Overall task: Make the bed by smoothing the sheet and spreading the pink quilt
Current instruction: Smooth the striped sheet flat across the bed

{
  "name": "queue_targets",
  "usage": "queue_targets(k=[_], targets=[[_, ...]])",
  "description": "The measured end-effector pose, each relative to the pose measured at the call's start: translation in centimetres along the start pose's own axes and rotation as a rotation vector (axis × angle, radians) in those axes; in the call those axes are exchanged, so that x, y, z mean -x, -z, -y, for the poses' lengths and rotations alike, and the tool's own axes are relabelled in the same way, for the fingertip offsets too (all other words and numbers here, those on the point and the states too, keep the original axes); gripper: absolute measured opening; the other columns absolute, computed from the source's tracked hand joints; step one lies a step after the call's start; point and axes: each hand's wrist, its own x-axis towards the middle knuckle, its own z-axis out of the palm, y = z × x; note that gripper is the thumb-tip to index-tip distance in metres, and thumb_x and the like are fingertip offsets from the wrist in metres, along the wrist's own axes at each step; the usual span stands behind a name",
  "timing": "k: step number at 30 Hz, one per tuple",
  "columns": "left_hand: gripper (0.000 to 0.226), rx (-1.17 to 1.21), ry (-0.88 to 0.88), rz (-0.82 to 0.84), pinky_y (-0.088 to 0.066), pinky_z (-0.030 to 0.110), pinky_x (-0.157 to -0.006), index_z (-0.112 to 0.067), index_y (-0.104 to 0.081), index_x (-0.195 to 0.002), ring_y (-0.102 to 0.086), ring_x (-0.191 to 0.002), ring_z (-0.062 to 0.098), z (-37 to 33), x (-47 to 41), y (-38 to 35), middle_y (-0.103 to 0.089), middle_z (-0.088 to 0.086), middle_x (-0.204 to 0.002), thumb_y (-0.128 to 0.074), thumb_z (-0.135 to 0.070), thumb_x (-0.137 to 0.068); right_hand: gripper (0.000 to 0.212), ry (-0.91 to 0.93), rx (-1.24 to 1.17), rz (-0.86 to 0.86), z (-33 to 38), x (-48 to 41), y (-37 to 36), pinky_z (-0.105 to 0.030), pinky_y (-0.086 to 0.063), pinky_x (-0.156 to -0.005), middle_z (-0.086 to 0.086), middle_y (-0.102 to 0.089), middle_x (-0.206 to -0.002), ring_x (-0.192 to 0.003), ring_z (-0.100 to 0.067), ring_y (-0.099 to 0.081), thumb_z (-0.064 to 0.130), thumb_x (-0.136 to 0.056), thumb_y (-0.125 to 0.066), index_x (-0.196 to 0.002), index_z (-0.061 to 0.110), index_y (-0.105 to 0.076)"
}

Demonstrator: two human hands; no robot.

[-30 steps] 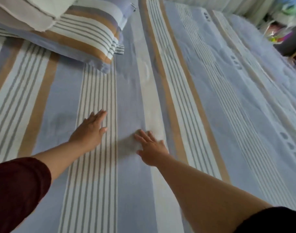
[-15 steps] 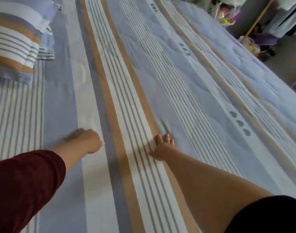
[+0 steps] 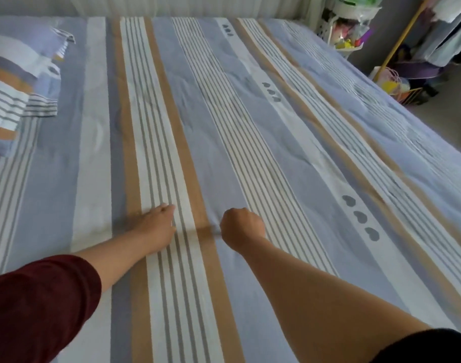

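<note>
Left hand (image 3: 156, 226) lies flat on the sheet (image 3: 250, 153), likely pressing out creases. Right hand (image 3: 241, 229) is curled; whether it pinches cloth is hidden.

Striped sheet (image 3: 224, 132) covers bed (image 3: 418, 132); pillows (image 3: 12, 100), seemingly stacked, left.

At my ten o'clock lies a plump pillow in a blue, white and tan striped case (image 3: 12, 100). A pleated white curtain (image 3: 198, 6) runs across twelve. At one o'clock a white perforated plastic shelf (image 3: 339, 30) holds bright clutter. Beside it leans a slim yellow pole (image 3: 404, 30), with pale hanging clothes (image 3: 449, 35) behind. A yellow wire basket (image 3: 412, 96) sits on the grey floor (image 3: 454, 100) at two.
</note>
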Motion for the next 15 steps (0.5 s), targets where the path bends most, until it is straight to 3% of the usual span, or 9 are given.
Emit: queue_targets(k=[4,8,15], targets=[[0.061,0.146,-0.021,-0.097,-0.021,0.035,-0.116,-0.022,-0.011,-0.153,-0.014,-0.147,0.020,-4.4,-5.2,-0.1,-0.005,-0.002,-0.161,-0.041,-0.028,-0.100,0.038,0.178,0.010,-0.137,-5.1,-4.3,-0.6,-0.037,-0.039,-0.096,-0.005,-0.052,-0.129,-0.120,-0.028,-0.046,0.021,-0.090,-0.049,-0.128,0.022,-0.054],[0.063,0.219,0.020,-0.205,-0.018,0.033,-0.117,-0.020,-0.011,-0.153,-0.010,-0.148,0.020,-9.5,-11.8,0.8,-0.004,0.000,-0.161,-0.044,-0.028,-0.099,0.058,0.220,0.007,-0.065,-11.7,-10.1,1.0,-0.041,-0.017,-0.118,0.003,-0.012,-0.161,-0.148,-0.024,-0.011,0.039,-0.096,-0.048,-0.149,0.032,-0.027],[0.065,0.208,0.024,-0.225,-0.012,0.036,-0.119,-0.024,-0.001,-0.153,0.004,-0.148,0.016,-13.1,-19.8,3.7,0.007,-0.005,-0.160,-0.040,-0.034,-0.101,0.068,0.186,-0.001,0.016,-16.1,-21.7,4.3,-0.049,-0.006,-0.120,0.005,0.008,-0.162,-0.149,-0.027,0.008,0.047,-0.098,-0.041,-0.154,0.031,-0.006]])
